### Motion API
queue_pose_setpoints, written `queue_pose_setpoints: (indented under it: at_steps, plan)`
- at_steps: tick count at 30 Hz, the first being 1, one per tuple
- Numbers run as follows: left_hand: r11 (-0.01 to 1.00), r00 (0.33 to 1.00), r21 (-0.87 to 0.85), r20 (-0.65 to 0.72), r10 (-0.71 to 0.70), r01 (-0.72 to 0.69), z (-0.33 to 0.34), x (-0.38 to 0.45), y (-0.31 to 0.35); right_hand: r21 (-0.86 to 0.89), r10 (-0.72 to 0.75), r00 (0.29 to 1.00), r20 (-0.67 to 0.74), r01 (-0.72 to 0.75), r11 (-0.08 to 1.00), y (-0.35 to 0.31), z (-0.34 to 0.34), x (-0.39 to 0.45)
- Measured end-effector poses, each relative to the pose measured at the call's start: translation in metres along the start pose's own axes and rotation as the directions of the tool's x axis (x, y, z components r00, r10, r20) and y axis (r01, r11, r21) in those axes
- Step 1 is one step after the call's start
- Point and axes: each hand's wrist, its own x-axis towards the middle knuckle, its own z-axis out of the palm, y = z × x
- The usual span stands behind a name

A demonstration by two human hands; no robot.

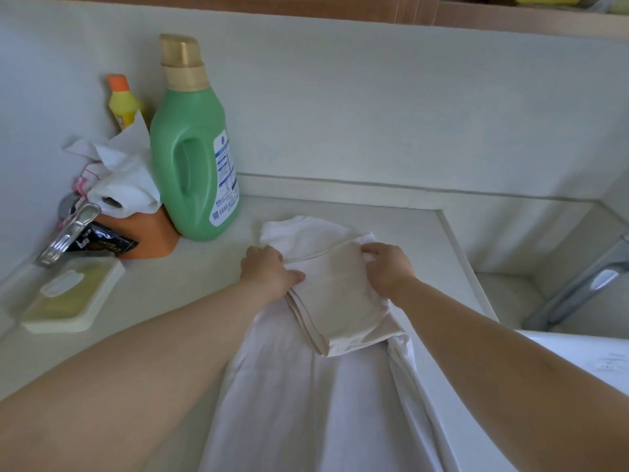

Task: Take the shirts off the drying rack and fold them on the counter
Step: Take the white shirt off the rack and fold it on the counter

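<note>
Counter [211, 267], folded shirt [340, 301] — fingers [296, 275] gripping both sides

The scene is viewed from a single head-worn, wide-angle camera, aimed forward and steeply down along both forearms. The counter [391, 226] is seen from close above, with straight edges bowed by the lens. The back wall [374, 107] is faced, and a wooden shelf edge [476, 15] is caught at the top.
</note>
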Motion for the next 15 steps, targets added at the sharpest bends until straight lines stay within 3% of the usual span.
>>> queue_pose_setpoints:
  at_steps: [4, 6, 8, 11, 13, 15]
  plan:
    - [0.968, 0.983, 0.221, -0.114, 0.147, -0.119, -0.011, 0.037, 0.020, 0.040, -0.018, 0.981, -0.193, 0.026, 0.999, -0.007, -0.005, 0.030]
    - [0.945, 0.976, 0.311, -0.153, 0.154, -0.100, -0.015, 0.049, 0.024, -0.123, -0.004, 0.974, -0.225, -0.025, 0.992, -0.012, -0.012, 0.040]
    - [0.906, 0.972, 0.392, -0.100, 0.212, -0.157, -0.004, 0.047, 0.020, -0.357, -0.052, 0.993, -0.108, 0.010, 0.934, -0.012, -0.010, 0.038]
    - [0.862, 0.970, 0.446, 0.128, 0.206, -0.242, 0.022, 0.024, 0.003, -0.505, -0.185, 0.955, 0.233, 0.281, 0.816, 0.004, 0.009, 0.011]
    - [0.853, 0.979, 0.483, 0.136, 0.151, -0.198, 0.024, 0.016, -0.001, -0.521, -0.169, 0.948, 0.271, 0.292, 0.802, 0.020, 0.016, -0.001]
    - [0.832, 0.989, 0.536, 0.091, 0.114, -0.145, 0.017, 0.007, 0.003, -0.486, -0.137, 0.972, 0.192, 0.216, 0.847, 0.027, 0.014, -0.003]
